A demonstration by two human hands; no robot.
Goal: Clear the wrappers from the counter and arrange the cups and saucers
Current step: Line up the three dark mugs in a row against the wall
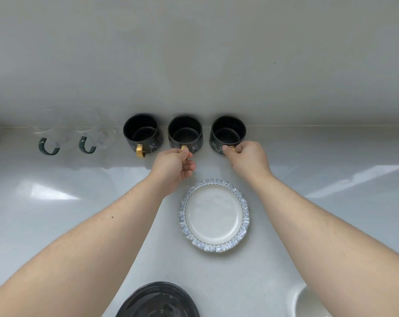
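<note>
Three black cups with gold handles and white line drawings stand in a row against the back wall: left cup (141,131), middle cup (185,133), right cup (228,133). My left hand (173,170) pinches the gold handle of the middle cup. My right hand (247,159) is closed around the handle of the right cup. All three stand upright on the counter. A white saucer with a blue frilled rim (214,215) lies between my forearms. No wrappers are in view.
Two clear glass cups with dark green handles, one (48,133) and another (91,131), stand left of the black cups. A dark grey plate (157,300) sits at the near edge. A white rounded object (308,300) shows at the bottom right. White counter (331,156) spreads all around.
</note>
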